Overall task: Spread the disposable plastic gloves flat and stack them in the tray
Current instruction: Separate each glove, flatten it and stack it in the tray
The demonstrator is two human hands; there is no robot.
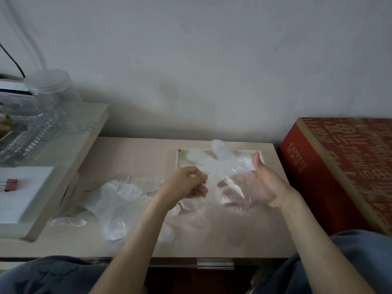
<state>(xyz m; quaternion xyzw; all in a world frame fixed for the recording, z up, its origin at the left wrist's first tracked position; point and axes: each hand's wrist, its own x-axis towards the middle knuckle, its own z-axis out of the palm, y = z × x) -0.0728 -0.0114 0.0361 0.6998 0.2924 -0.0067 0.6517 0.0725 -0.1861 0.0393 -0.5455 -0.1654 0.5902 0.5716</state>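
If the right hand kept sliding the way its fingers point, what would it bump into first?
Probably the left hand, which pinches the clear glove lying across the fingers of the right hand; depth is unclear.

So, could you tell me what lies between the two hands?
A clear glove, pinched by the left hand and draped over the right hand, per the head view.
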